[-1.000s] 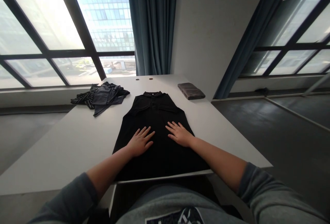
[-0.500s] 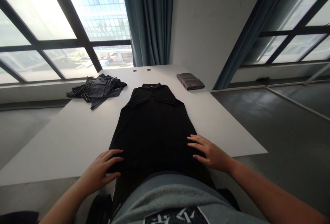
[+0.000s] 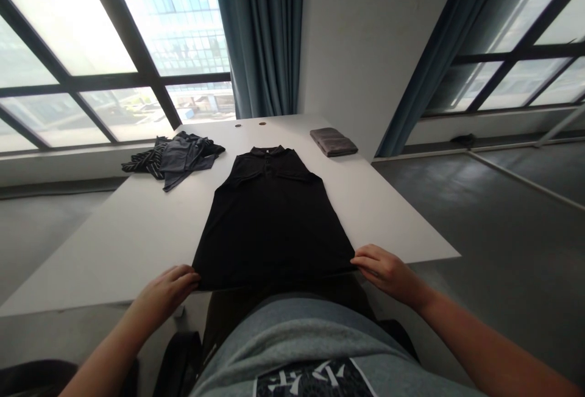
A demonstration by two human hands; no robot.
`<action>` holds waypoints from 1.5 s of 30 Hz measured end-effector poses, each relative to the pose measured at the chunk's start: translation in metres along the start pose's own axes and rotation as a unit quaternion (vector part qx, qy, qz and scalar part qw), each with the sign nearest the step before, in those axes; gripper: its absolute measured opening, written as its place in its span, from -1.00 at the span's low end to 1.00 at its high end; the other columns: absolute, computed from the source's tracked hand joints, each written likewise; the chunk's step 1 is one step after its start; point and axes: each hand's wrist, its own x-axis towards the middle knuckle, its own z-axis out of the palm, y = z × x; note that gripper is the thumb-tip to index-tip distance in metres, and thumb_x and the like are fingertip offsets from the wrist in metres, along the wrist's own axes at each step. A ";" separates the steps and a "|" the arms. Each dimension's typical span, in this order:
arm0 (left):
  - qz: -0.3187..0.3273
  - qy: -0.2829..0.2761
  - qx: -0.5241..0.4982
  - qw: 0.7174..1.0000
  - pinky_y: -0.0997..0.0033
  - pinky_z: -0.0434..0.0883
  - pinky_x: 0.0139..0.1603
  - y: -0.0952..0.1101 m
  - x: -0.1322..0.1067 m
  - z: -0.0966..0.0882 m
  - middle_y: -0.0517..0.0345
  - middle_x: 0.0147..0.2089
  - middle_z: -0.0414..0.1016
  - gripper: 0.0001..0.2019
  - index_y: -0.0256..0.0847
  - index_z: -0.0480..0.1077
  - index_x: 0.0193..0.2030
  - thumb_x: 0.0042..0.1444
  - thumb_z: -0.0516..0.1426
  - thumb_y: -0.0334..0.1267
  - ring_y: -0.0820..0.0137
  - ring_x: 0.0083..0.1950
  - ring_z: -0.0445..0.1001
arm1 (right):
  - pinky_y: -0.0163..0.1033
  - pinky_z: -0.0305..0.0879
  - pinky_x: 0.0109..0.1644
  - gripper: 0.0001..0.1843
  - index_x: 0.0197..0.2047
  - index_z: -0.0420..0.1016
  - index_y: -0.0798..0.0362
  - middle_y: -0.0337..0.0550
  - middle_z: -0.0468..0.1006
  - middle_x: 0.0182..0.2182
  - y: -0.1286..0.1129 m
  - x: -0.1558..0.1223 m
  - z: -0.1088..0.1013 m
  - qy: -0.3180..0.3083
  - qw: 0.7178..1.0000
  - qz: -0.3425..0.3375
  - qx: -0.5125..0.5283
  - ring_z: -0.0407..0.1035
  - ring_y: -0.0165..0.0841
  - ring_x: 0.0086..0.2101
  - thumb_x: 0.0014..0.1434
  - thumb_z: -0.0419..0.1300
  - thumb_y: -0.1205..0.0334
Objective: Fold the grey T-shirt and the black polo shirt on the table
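Observation:
A black polo shirt (image 3: 269, 220) lies spread flat, its buttoned collar pointing away from me and its hem at the near table edge. No sleeves show beyond its sides. My left hand (image 3: 170, 287) pinches the hem's left corner, fingers pressed together. At the opposite corner, my right hand (image 3: 381, 270) grips the hem between thumb and fingers. The hem is drawn fairly straight between both hands.
The shirt rests on a white table (image 3: 150, 232). A crumpled pile of dark clothes (image 3: 187, 156) sits at its far left, and a folded grey-brown cloth (image 3: 333, 141) at its far right. Behind are a blue curtain (image 3: 260, 37) and windows.
Both hands have gone from lying spread on the shirt's lower sides to pinching its hem corners. The hem now looks straighter, and the view has shifted slightly.

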 end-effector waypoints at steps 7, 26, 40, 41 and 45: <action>-0.033 0.057 -0.017 0.998 0.34 0.53 -0.07 0.000 -0.008 -0.001 0.06 -0.12 0.63 -0.67 -0.08 0.53 -0.16 0.46 0.00 -0.02 0.28 -0.12 0.62 | -0.19 0.49 -0.05 -0.68 0.07 0.62 -0.01 -0.03 0.57 -0.16 0.004 -0.008 0.004 0.002 0.999 -0.015 -0.038 0.48 -0.30 -0.16 0.41 0.08 0.35; -0.038 -0.048 -0.028 0.998 0.21 0.51 0.04 0.014 0.073 -0.021 0.09 -0.11 0.63 -0.62 -0.08 0.54 -0.10 0.44 -0.04 0.02 0.24 -0.07 0.60 | -0.06 0.41 0.12 -0.61 -0.10 0.68 0.03 0.02 0.58 -0.12 0.009 0.084 -0.015 -0.061 0.998 0.010 -0.010 0.46 -0.21 -0.06 0.46 0.03 0.10; -0.125 -0.083 0.020 0.989 -0.08 0.11 0.52 -0.006 0.275 0.090 -0.26 0.59 0.05 -0.35 -0.32 0.13 0.54 0.47 -0.13 0.03 0.00 0.61 0.00 | 0.11 -0.27 0.59 -0.14 0.60 -0.03 0.19 0.08 -0.14 0.55 0.049 0.258 0.117 -0.202 0.964 0.155 -0.074 -0.26 -0.03 0.53 0.46 -0.11 -0.21; -0.131 -0.089 0.015 0.987 -0.10 0.09 0.52 -0.009 0.270 0.095 -0.28 0.60 0.02 -0.34 -0.32 0.10 0.55 0.47 -0.14 0.05 0.00 0.62 -0.03 | 0.12 -0.29 0.59 -0.14 0.60 -0.03 0.16 0.05 -0.15 0.56 0.052 0.256 0.119 -0.203 0.964 0.154 -0.074 -0.25 -0.04 0.53 0.46 -0.13 -0.23; -0.133 -0.082 0.010 0.988 -0.09 0.02 0.56 -0.015 0.239 0.100 -0.24 0.62 -0.08 -0.32 -0.31 0.04 0.58 0.48 -0.18 0.07 0.03 0.64 -0.09 | 0.12 -0.31 0.59 -0.13 0.60 -0.03 0.12 0.01 -0.17 0.56 0.057 0.250 0.122 -0.202 0.965 0.147 -0.075 -0.26 -0.07 0.54 0.46 -0.17 -0.27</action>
